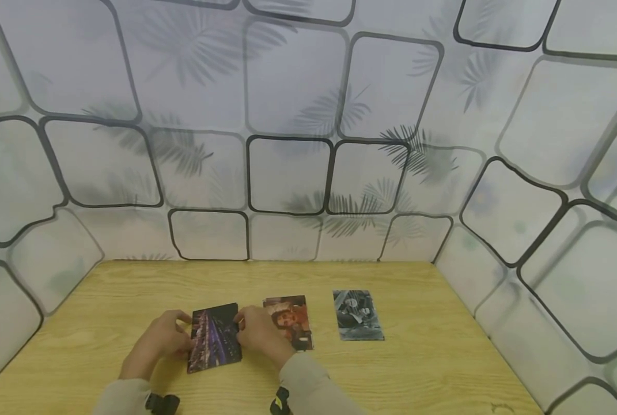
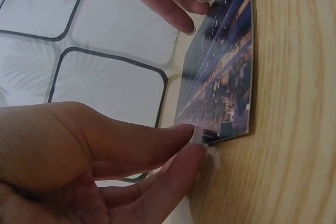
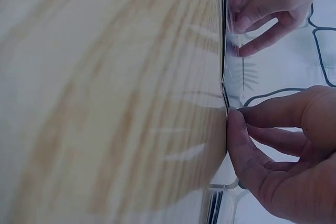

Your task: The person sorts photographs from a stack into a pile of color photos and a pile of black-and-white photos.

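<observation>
A dark photo card [image 1: 215, 339] with a purple-lit night city scene lies at the left of the table, seemingly on top of others. At its left edge, my left hand [image 1: 167, 339] pinches it between thumb and forefinger; the left wrist view shows the thumb [image 2: 181, 134] on the picture side near a corner. Opposite, my right hand [image 1: 258, 329] pinches the right edge, and in the right wrist view its fingertips [image 3: 236, 116] meet at the thin card edge. Just right of that hand lies a reddish photo card [image 1: 292, 317] showing a person, partly covered by the hand.
Farther right on the wooden table [image 1: 407, 369] lies a black-and-white photo card [image 1: 358, 316]. Pale patterned wall covering [image 1: 287, 173] rises behind the table and along both sides. Dark straps with devices [image 1: 163, 403] sit on both wrists.
</observation>
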`<state>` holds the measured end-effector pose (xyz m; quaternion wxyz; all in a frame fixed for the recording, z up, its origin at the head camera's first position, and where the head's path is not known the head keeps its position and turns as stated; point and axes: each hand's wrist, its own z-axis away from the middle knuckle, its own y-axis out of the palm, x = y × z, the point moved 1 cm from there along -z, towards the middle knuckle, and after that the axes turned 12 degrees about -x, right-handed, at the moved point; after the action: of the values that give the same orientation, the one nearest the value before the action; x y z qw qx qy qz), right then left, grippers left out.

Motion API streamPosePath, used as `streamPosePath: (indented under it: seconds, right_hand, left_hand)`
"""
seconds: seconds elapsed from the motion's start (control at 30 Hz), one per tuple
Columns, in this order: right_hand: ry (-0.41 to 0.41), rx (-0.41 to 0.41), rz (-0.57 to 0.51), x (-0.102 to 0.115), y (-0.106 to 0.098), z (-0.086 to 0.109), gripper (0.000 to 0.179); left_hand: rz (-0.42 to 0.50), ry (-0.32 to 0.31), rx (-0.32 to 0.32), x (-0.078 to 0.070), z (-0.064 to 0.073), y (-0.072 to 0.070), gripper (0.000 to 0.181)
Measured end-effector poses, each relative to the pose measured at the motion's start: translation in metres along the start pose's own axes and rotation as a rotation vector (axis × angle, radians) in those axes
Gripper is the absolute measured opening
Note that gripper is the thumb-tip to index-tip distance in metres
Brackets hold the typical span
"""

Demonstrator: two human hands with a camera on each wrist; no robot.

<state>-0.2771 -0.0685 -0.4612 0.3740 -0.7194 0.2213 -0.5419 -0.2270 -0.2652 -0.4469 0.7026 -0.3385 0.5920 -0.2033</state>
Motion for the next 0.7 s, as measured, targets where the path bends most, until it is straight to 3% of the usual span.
streamPosePath:
  seconds: [0.17, 0.47, 0.6, 0.7]
  right_hand:
    - [-0.011, -0.012, -0.027, -0.005, -0.009, 0.001, 0.032]
    - [-0.021, -0.033, -0.165, -0.032, -0.053, 0.001, 0.029]
    - [-0.030, -0.056, -0.205, -0.050, -0.074, 0.003, 0.031]
    - [-0.020, -0.077, -0.205, -0.063, -0.087, 0.006, 0.028]
  left_hand:
    - [-0.057, 0.024, -0.020, -0.003, 0.000, -0.003, 0.055]
    - [0.120, 0.091, -0.076, -0.020, 0.007, 0.007, 0.050]
    - [0.118, 0.124, -0.064, -0.033, 0.008, 0.015, 0.047]
    - [0.126, 0.115, -0.054, -0.044, 0.008, 0.024, 0.045]
